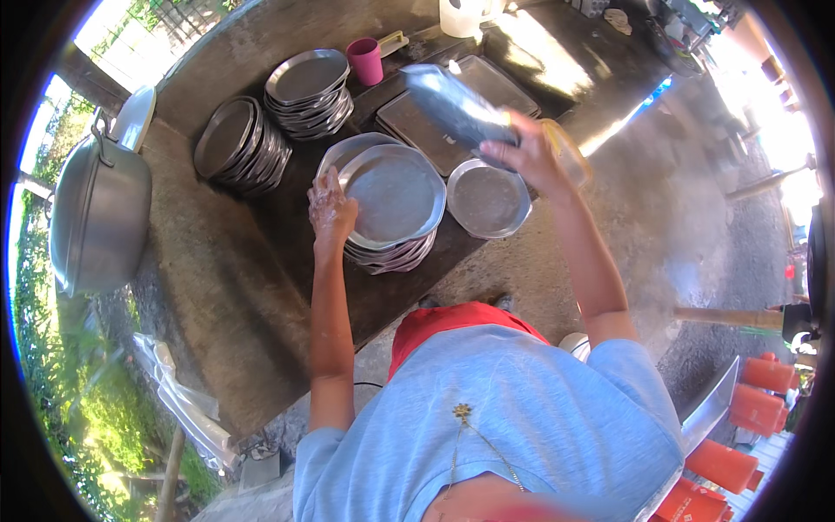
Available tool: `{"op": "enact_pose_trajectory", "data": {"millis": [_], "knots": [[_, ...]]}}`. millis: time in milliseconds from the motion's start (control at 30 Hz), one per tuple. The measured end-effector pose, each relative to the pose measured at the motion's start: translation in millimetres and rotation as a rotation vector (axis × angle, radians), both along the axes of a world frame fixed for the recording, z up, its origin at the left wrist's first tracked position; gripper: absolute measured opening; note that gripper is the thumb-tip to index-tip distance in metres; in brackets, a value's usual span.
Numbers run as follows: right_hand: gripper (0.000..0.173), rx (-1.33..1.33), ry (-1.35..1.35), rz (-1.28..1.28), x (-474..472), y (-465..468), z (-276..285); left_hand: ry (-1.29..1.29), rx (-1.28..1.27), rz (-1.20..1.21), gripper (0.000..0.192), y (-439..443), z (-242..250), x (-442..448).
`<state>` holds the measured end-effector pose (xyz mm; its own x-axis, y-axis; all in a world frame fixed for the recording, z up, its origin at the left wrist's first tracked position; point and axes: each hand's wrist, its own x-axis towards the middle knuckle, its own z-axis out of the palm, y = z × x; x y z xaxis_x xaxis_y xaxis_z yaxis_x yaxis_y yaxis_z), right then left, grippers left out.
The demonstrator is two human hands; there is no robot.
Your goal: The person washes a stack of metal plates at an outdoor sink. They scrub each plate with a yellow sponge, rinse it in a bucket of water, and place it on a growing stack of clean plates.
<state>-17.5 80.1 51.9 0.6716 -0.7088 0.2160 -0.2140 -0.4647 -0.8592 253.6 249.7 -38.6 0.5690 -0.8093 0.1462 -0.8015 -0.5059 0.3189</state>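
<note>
My left hand [331, 207], wet with suds, grips the left rim of a round metal plate [346, 151] at the top of a stack on the dark counter. Another metal plate [394, 196] overlaps it in front, and my thumb is at its edge. My right hand [531, 153] holds up a tilted metal plate [450, 107], blurred by motion, above the right side of the counter. Below that hand, a smaller metal plate [489, 198] lies flat beside the stack. Under the raised plate is a rectangular metal tray [417, 134], partly hidden.
Two more stacks of metal plates, one leaning [225, 140] and one upright [306, 78], stand at the back left. A pink cup [365, 62] is behind them. A yellow-rimmed container [564, 153] sits beyond my right wrist. At far left stands a large lidded metal pot [101, 209].
</note>
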Motion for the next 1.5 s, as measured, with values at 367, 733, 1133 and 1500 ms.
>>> {"op": "enact_pose_trajectory", "data": {"millis": [367, 733, 1133, 1500], "knots": [[0.030, -0.674, 0.535, 0.023, -59, 35, -244, 0.437, 0.161, -0.024, 0.050, -12, -21, 49], [0.027, -0.544, -0.155, -0.223, 18, 8, -105, 1.862, -0.500, -0.096, 0.054, 25, -19, 13], [0.040, -0.874, 0.040, 0.534, 127, 48, -87, 1.897, -0.863, -0.154, 0.063, 34, -12, -2], [0.026, -0.805, -0.038, 0.543, 174, 50, -62, 1.786, -0.921, -0.150, 0.063, 31, 0, 12]]}}
